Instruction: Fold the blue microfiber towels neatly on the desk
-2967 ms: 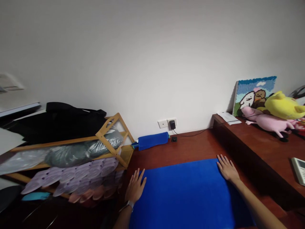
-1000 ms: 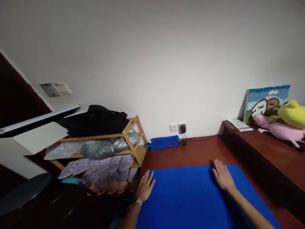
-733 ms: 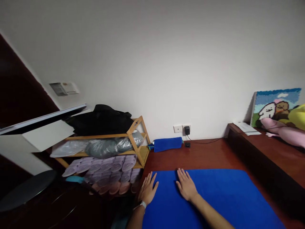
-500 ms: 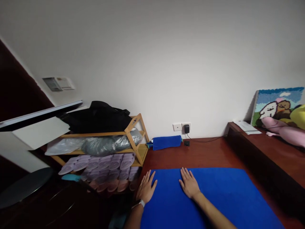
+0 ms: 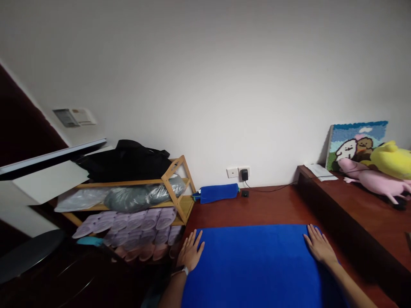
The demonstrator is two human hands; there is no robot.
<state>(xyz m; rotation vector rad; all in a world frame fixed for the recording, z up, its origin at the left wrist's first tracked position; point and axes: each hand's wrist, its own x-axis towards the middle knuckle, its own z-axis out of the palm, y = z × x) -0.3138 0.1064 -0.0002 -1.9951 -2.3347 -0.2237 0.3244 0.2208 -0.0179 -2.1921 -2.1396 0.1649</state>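
Both hands lie flat and open, holding nothing: the left hand [image 5: 190, 252] at the left edge of the blue cloth [image 5: 257, 265], the right hand [image 5: 318, 247] at its far corner. It's lying on reddish polished wood [image 5: 266, 209] (near end cut off by the frame, btw).

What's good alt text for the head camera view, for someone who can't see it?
A person's left hand and right hand lie flat near the far corners of a blue cloth on a reddish wooden surface, beside a wooden rack holding rolled lilac items.
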